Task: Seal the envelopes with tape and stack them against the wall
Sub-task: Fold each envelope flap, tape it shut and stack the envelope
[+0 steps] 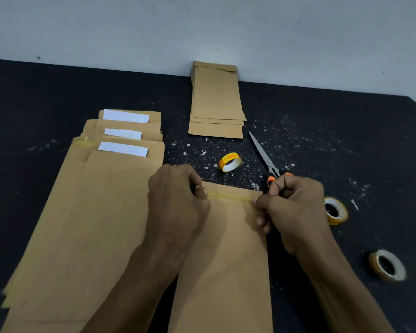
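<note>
Taping step: left hand (178,200) and right hand (291,207), apart, each pinch an end of the tape strip (228,197) across the envelope (226,260) flap, frame centre. Next, likely: press it flat, then carry to the stack (216,102) at the wall, top centre.

envelope (226,248) brown | table (46,97) black, white-flecked | scissors (267,159) orange-handled | tape roll (229,162) yellow

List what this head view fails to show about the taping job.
- Ends of the tape strip: covered by the left hand and right hand.
- Envelope lower end: cut off by the bottom edge.
- Scissors handles: partly behind the right hand.
- Print on the small tape roll: too small.
</note>
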The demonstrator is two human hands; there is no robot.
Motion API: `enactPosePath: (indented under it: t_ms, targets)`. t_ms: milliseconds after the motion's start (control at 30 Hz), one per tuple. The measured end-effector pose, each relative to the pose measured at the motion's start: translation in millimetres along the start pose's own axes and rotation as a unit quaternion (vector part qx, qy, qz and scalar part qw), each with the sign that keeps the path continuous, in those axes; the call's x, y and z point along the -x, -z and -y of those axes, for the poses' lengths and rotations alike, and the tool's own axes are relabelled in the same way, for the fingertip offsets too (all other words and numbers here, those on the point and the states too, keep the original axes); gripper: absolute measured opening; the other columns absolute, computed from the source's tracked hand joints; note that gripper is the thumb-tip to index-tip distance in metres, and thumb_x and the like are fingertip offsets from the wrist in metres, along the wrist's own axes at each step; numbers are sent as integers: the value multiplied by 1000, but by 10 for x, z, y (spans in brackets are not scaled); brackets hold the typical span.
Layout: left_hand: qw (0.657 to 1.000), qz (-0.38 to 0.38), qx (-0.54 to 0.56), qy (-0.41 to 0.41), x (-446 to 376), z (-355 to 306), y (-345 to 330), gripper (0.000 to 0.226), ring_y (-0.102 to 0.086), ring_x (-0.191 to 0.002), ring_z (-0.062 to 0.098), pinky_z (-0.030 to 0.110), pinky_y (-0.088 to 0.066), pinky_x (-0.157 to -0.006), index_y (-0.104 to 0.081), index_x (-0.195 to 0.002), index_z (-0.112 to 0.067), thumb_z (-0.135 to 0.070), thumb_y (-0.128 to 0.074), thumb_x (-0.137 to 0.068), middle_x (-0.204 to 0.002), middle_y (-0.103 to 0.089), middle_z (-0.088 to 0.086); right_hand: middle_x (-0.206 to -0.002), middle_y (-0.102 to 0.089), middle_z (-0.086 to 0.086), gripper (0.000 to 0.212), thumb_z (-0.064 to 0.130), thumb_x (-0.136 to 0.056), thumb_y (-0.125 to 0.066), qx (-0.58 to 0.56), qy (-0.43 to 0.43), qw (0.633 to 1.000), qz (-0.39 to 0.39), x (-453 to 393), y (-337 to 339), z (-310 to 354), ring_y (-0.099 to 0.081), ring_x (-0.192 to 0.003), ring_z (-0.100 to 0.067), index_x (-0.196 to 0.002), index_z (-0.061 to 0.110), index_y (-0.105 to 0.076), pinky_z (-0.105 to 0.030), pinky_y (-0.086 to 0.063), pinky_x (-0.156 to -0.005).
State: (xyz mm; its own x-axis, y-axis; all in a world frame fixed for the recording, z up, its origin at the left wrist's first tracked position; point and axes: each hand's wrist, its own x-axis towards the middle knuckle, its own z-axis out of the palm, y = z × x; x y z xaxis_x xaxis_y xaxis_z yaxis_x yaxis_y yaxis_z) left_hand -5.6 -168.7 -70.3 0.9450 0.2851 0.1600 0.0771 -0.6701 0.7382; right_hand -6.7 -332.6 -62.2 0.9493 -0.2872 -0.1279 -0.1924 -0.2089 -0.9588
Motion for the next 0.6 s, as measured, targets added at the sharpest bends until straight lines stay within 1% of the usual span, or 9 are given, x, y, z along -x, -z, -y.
enactPosePath:
  t_ms: [100,200,233,300,367,433,500,567,600]
  targets:
    - [1000,5,-3,-6,-5,1,1,12,-59,-75,9,12,-36,-67,-76,-84,-23,-12,-76,-80,-86,-66,1,-36,-45,-6,37,-26,-77,-56,-24,-14,1000,-4,-6,22,-2,-50,-27,-18,-60,4,-43,-21,-34,-30]
    - [1000,20,-14,-15,-3,-10,16,21,-61,-86,12,11,-36,-74,-78,-101,-25,-14,-73,-85,-96,-67,1,-34,-46,-4,37,-24,-78,-55,-24,-8,1000,-7,-7,25,-26,-51,-28,-19,-61,6,-43,-20,-34,-31]
    - [999,29,-19,-18,-4,-14,23,22,-62,-89,13,13,-38,-77,-78,-104,-25,-13,-71,-86,-99,-66,2,-35,-46,-4,36,-24,-78,-55,-17,-2,1000,-8,-4,15,-33,-52,-29,-20,-61,6,-43,-20,-35,-31]
    - [998,51,-32,-25,-12,-39,33,23,-60,-92,16,21,-43,-83,-77,-104,-24,-11,-68,-88,-101,-61,1,-36,-47,-7,33,-23,-77,-54,-11,8,1000,-8,14,17,-30,-52,-29,-20,-62,5,-45,-21,-36,-32]
    - [995,86,-45,-24,-42,-70,52,19,-59,-91,19,32,-48,-84,-72,-97,-25,-9,-67,-88,-102,-54,0,-41,-50,-13,28,-23,-77,-54,-14,10,1000,-1,32,33,-13,-52,-29,-20,-65,1,-47,-21,-36,-32]
    - [990,127,-51,-16,-88,-98,91,20,-58,-89,19,34,-49,-82,-64,-86,-26,-7,-67,-86,-99,-54,-1,-45,-50,-17,26,-23,-78,-55,-32,12,999,5,51,69,10,-50,-29,-18,-69,0,-47,-21,-35,-31]
    - [987,156,-42,-7,-142,-98,173,19,-59,-84,14,26,-47,-71,-64,-81,-24,-6,-67,-84,-92,-61,-2,-45,-48,-15,30,-21,-79,-59,-58,31,998,9,71,113,57,-47,-30,-17,-69,4,-46,-21,-32,-31]
    - [984,178,14,6,-200,-100,285,17,-59,-70,10,22,-42,-59,-66,-79,-21,-6,-67,-86,-75,-66,-2,-46,-49,-9,31,-12,-81,-68,-83,62,995,-2,72,165,113,-45,-34,-16,-67,7,-48,-21,-31,-33]
    - [980,191,57,18,-211,-104,348,17,-56,-61,6,20,-40,-55,-66,-79,-20,-5,-67,-87,-65,-65,-3,-49,-51,-7,28,-6,-82,-72,-88,78,993,-9,79,183,132,-45,-37,-15,-68,7,-52,-21,-33,-35]
